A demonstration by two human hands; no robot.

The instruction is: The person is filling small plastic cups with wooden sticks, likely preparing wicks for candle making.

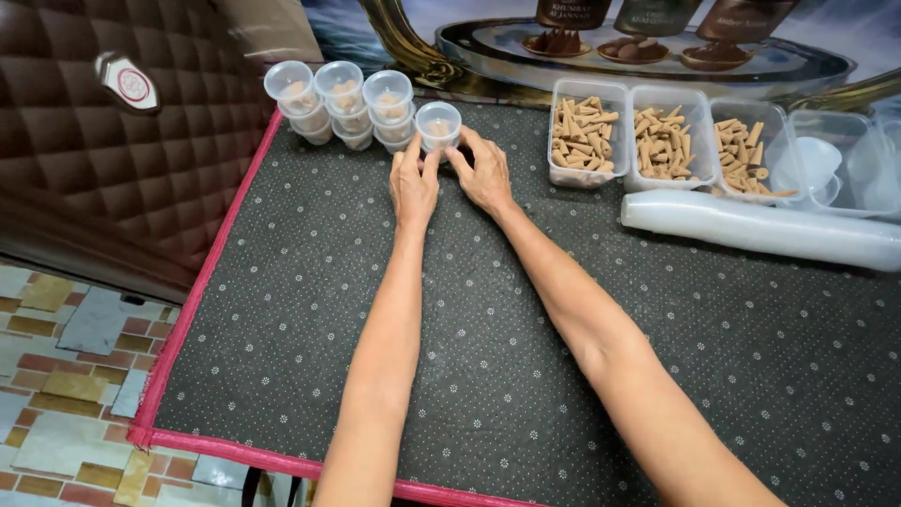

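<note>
A small clear plastic cup with a lid (438,122) stands on the dark dotted mat (310,310), with tan cones inside it. My left hand (413,185) and my right hand (481,172) both reach forward and hold this cup from either side with the fingertips. Just left of it stand three stacks of similar lidded cups (340,101), also filled with tan cones.
Three clear tubs of tan cone pieces (663,141) sit at the back right, beside a tub of clear lids (831,164). A long sleeve of stacked empty cups (760,230) lies on its side. The mat's pink edge (202,291) borders a tiled floor (66,376).
</note>
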